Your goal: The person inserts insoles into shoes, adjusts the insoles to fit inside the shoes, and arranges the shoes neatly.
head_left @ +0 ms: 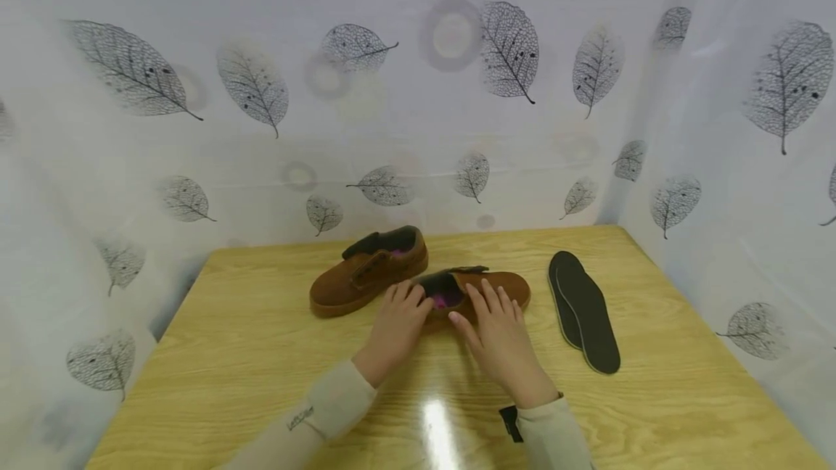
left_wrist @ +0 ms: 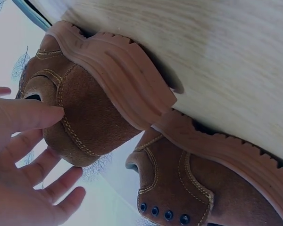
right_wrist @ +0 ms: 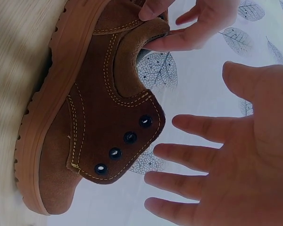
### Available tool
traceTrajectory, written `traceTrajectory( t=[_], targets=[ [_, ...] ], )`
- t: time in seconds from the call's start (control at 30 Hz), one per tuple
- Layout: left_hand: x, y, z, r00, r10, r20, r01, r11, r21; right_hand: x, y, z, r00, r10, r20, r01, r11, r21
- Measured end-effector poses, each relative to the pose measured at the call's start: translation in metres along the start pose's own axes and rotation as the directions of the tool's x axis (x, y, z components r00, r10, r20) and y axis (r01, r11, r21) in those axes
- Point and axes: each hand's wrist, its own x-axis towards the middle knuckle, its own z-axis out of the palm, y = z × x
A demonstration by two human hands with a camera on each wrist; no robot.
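Note:
A brown lace-less shoe (head_left: 511, 287) lies sideways at the table's middle, toe to the right, with something pink visible inside. My left hand (head_left: 400, 318) pinches its heel collar, thumb outside and a finger inside the opening in the right wrist view. Beside the eyelet flap (right_wrist: 132, 136) my right hand (right_wrist: 236, 150) spreads its fingers, holding nothing. The matching brown shoe (head_left: 366, 278) stands behind and to the left, toe pointing left; its eyelets (left_wrist: 168, 215) show in the left wrist view.
Two dark insoles (head_left: 591, 318) overlap on the right of the wooden table (head_left: 248, 361). A white curtain (head_left: 418, 122) with leaf prints hangs behind the table and along its sides. Near the right cuff is a small black strap (head_left: 511, 423).

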Motion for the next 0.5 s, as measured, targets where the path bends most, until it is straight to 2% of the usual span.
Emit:
traceTrajectory(
  t=[0.13, 0.27, 0.5],
  targets=[
    [-0.004, 0.000, 0.002, 0.999, 0.032, -0.039, -0.033, 0.999, -0.018, 0.000, -0.001, 0.000, 1.000, -0.008, -0.010, 0.008, 1.000, 0.002],
    [-0.008, 0.002, 0.000, 0.997, 0.056, -0.052, -0.057, 0.998, -0.034, 0.000, -0.002, 0.000, 1.000, -0.012, -0.019, 0.012, 1.000, 0.005],
    [-0.014, 0.006, 0.002, 0.989, 0.079, -0.129, -0.085, 0.996, -0.041, 0.002, -0.001, 0.000, 0.999, -0.011, -0.030, 0.012, 1.000, 0.020]
  ],
)
